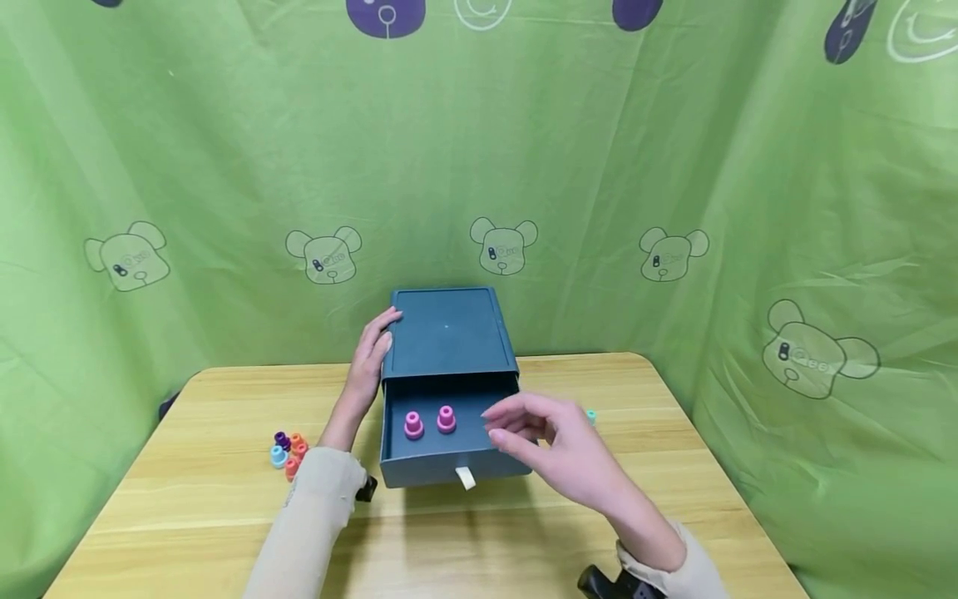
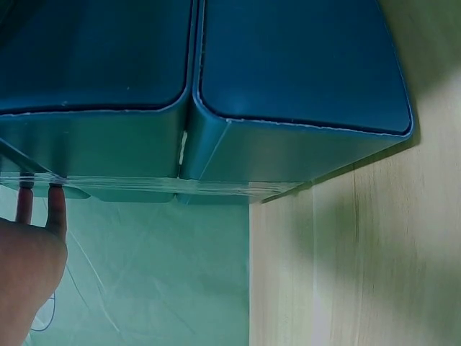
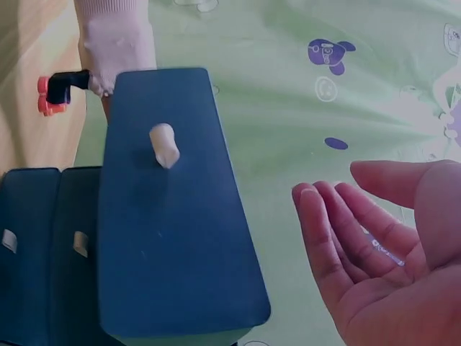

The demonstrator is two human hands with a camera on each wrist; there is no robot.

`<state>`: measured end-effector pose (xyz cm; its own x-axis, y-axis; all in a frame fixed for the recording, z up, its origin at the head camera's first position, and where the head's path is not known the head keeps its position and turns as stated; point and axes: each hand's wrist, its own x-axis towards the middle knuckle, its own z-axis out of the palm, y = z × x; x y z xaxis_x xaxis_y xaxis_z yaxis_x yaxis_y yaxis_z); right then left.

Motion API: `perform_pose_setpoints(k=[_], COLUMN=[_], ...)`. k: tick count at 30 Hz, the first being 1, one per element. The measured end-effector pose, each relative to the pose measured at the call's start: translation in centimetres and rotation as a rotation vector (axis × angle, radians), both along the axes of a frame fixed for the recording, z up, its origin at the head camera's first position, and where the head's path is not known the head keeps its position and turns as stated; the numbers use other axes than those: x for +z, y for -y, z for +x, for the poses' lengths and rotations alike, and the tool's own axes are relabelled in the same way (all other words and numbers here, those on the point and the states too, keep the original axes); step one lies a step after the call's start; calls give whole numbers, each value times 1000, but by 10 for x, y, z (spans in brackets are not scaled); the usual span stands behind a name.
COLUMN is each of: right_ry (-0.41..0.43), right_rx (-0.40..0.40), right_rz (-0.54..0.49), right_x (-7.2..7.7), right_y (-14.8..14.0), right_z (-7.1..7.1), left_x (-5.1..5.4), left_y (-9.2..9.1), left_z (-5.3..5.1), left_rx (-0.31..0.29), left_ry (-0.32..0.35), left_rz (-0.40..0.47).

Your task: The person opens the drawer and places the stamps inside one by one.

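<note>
A dark blue drawer cabinet point(image 1: 449, 333) stands on the table with its top drawer point(image 1: 419, 472) pulled out toward me. Inside that drawer, one pink stepped peg point(image 1: 413, 426) stands upright beside a second pink peg point(image 1: 446, 420). My left hand point(image 1: 364, 366) rests against the cabinet's left side, its fingertips at the top edge; two of its fingers point(image 2: 56, 209) show in the left wrist view. Over the drawer's right front corner hovers my right hand point(image 1: 557, 449), fingers loosely bent, thumb apart, holding nothing. A pale pull tab point(image 3: 165, 146) sticks out from the drawer front.
Several small pegs in purple, orange, red and light blue point(image 1: 279, 456) are clustered on the wooden table point(image 1: 187, 499) at the left. A teal piece point(image 1: 591, 416) lies partly hidden behind the right hand. Green patterned cloth point(image 1: 599, 150) hangs behind and beside the table.
</note>
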<state>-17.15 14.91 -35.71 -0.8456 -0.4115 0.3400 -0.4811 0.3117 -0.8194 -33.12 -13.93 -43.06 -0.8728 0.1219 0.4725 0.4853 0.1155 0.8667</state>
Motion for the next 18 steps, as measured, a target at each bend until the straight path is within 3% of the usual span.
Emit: perform_pose_setpoints(k=[10,18], right_ry=[-8,57], right_rx=[63,88], right_rz=[32,62], right_x=[-28,-48], right_y=[-2,-2], right_z=[15,18], left_x=[-2,-1], left_y=[0,0], left_z=[-2,0], left_rx=[2,1], left_ry=[3,5], left_rz=[0,1])
